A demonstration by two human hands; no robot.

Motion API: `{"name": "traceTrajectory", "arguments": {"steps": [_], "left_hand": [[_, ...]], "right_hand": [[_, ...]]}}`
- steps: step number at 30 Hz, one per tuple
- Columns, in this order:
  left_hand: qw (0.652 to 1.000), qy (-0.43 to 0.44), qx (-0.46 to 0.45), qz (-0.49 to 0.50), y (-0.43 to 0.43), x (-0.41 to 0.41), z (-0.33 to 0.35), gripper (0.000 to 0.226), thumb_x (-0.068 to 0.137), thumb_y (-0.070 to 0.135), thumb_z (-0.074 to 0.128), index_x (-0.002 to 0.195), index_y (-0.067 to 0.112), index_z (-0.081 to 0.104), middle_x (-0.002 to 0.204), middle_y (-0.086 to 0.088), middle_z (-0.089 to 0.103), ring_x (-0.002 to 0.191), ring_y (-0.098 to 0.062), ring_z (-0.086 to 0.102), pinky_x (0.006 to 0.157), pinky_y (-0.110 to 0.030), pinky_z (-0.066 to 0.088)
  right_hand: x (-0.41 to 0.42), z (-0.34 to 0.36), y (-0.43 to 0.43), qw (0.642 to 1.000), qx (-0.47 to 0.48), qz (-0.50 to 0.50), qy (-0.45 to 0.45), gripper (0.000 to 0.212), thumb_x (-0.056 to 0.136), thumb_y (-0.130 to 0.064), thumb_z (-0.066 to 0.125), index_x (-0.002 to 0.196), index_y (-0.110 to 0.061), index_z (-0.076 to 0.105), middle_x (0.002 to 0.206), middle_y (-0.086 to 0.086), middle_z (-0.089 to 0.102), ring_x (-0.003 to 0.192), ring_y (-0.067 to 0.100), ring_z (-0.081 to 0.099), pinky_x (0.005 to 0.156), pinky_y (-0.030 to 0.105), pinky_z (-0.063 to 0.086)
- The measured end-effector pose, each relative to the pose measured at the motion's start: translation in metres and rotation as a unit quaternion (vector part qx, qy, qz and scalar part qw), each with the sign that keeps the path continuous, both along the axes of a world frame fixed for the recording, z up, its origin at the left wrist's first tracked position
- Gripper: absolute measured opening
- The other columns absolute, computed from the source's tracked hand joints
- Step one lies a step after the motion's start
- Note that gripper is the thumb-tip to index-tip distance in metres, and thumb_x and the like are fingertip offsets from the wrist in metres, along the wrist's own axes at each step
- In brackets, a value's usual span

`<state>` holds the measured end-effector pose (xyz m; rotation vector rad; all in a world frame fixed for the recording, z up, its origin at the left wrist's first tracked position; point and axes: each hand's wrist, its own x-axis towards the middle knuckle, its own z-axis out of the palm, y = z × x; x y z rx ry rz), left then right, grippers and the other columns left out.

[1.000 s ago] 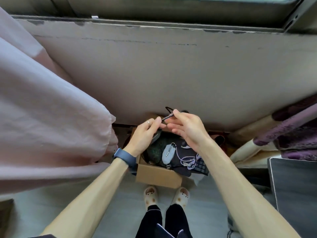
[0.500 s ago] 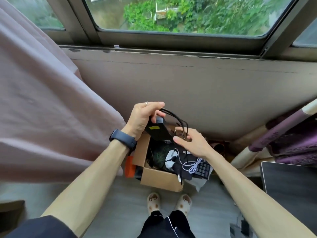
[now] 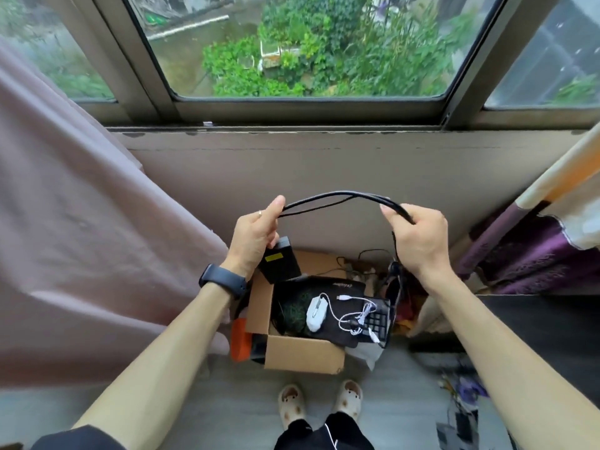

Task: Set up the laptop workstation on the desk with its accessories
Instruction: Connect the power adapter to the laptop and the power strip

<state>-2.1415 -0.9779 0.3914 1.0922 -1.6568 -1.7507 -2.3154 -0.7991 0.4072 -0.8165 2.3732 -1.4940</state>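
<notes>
My left hand (image 3: 255,235) holds a black laptop power brick (image 3: 279,259) against its palm and pinches one end of its black cable (image 3: 337,198). The cable arcs across to my right hand (image 3: 417,237), which grips the other side, and a strand hangs down from there. Below both hands an open cardboard box (image 3: 302,354) sits on the floor. Inside it lie a white mouse (image 3: 316,313) with a white cord, a black mouse pad (image 3: 341,293) and a black keypad (image 3: 378,323).
A pink curtain (image 3: 81,238) hangs at the left and a purple curtain (image 3: 532,254) at the right. The dark desk edge (image 3: 535,323) is at the right. An orange object (image 3: 238,341) sits beside the box. A window (image 3: 308,47) runs above the wall.
Both hands have risen from the box with the power brick. They moved apart and the cable is now stretched in an arc between them. The view tilted up toward the window.
</notes>
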Motion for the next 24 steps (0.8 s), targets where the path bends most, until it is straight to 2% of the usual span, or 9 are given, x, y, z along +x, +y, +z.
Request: {"name": "traceTrajectory", "arguments": {"steps": [2, 5, 8, 11, 13, 15, 18, 21, 24], "left_hand": [[0.995, -0.014, -0.080, -0.055, 0.011, -0.008, 0.000, 0.060, 0.093, 0.052, 0.057, 0.064, 0.013, 0.023, 0.059, -0.004, 0.022, 0.054, -0.018, 0.023, 0.051, -0.031, 0.025], [0.955, -0.066, -0.244, -0.152, 0.039, -0.023, 0.000, 0.057, 0.091, 0.061, 0.049, 0.064, 0.014, 0.032, 0.056, 0.008, 0.029, 0.053, -0.010, 0.028, 0.052, -0.026, 0.026], [0.944, -0.077, -0.223, -0.231, 0.065, -0.036, -0.003, 0.051, 0.079, 0.073, 0.049, 0.075, 0.022, 0.049, 0.056, 0.010, 0.043, 0.054, -0.006, 0.041, 0.056, -0.024, 0.037], [0.919, -0.107, -0.187, -0.331, 0.088, -0.048, -0.003, 0.070, 0.064, 0.078, 0.065, 0.119, 0.037, 0.052, 0.060, 0.010, 0.053, 0.058, -0.007, 0.051, 0.063, -0.027, 0.045], [0.900, -0.137, -0.210, -0.356, 0.102, -0.058, -0.003, 0.096, 0.054, 0.083, 0.069, 0.136, 0.040, 0.044, 0.081, 0.006, 0.068, 0.079, -0.007, 0.063, 0.077, -0.025, 0.051], [0.883, -0.153, -0.240, -0.373, 0.115, -0.070, -0.007, 0.086, 0.057, 0.085, 0.067, 0.128, 0.039, 0.056, 0.103, 0.008, 0.072, 0.097, -0.009, 0.065, 0.089, -0.030, 0.052], [0.862, -0.177, -0.259, -0.398, 0.134, -0.084, -0.010, 0.050, 0.075, 0.071, 0.054, 0.082, 0.025, 0.073, 0.075, 0.008, 0.073, 0.078, -0.012, 0.068, 0.080, -0.035, 0.056], [0.840, -0.172, -0.307, -0.413, 0.152, -0.091, -0.006, 0.050, 0.084, 0.059, 0.045, 0.068, 0.014, 0.057, 0.062, 0.000, 0.062, 0.070, -0.025, 0.062, 0.068, -0.034, 0.050], [0.838, -0.127, -0.337, -0.411, 0.167, -0.098, 0.007, 0.045, 0.095, 0.049, 0.049, 0.066, 0.014, 0.049, 0.061, 0.003, 0.054, 0.069, -0.025, 0.053, 0.064, -0.032, 0.036]], "right_hand": [[-0.001, 0.018, -0.005, 0.987, -0.082, -0.036, -0.132, 0.054, 0.088, -0.035, 0.067, 0.048, -0.020, 0.034, 0.048, -0.007, 0.028, 0.052, 0.016, 0.026, 0.055, 0.036, 0.021], [-0.003, 0.043, -0.014, 0.931, -0.176, -0.078, -0.311, 0.045, 0.095, -0.020, 0.063, 0.056, -0.027, 0.043, 0.047, -0.010, 0.029, 0.047, 0.012, 0.025, 0.052, 0.032, 0.025], [-0.011, 0.054, -0.010, 0.899, -0.171, -0.085, -0.394, 0.046, 0.099, -0.018, 0.056, 0.059, -0.025, 0.035, 0.044, -0.008, 0.025, 0.043, 0.012, 0.021, 0.054, 0.029, 0.029], [-0.019, 0.057, 0.007, 0.832, -0.227, -0.086, -0.498, 0.048, 0.103, -0.018, 0.048, 0.059, -0.024, 0.028, 0.040, -0.008, 0.022, 0.033, 0.010, 0.018, 0.043, 0.023, 0.031], [-0.019, 0.061, 0.017, 0.781, -0.277, -0.101, -0.551, 0.048, 0.104, -0.018, 0.045, 0.060, -0.024, 0.026, 0.040, -0.009, 0.021, 0.031, 0.008, 0.017, 0.037, 0.021, 0.027], [-0.017, 0.064, 0.031, 0.757, -0.304, -0.128, -0.564, 0.048, 0.103, -0.018, 0.045, 0.059, -0.024, 0.026, 0.041, -0.009, 0.022, 0.032, 0.009, 0.017, 0.038, 0.020, 0.026], [-0.020, 0.063, 0.063, 0.768, -0.301, -0.160, -0.543, 0.048, 0.103, -0.017, 0.046, 0.059, -0.023, 0.028, 0.042, -0.008, 0.023, 0.033, 0.009, 0.018, 0.040, 0.020, 0.026], [-0.019, 0.061, 0.104, 0.796, -0.295, -0.196, -0.490, 0.047, 0.104, -0.017, 0.047, 0.059, -0.021, 0.033, 0.045, -0.006, 0.029, 0.036, 0.009, 0.024, 0.046, 0.021, 0.031], [-0.006, 0.063, 0.160, 0.830, -0.288, -0.155, -0.452, 0.031, 0.099, -0.027, 0.056, 0.069, -0.019, 0.053, 0.068, -0.002, 0.059, 0.060, 0.012, 0.053, 0.067, 0.027, 0.041]]}}
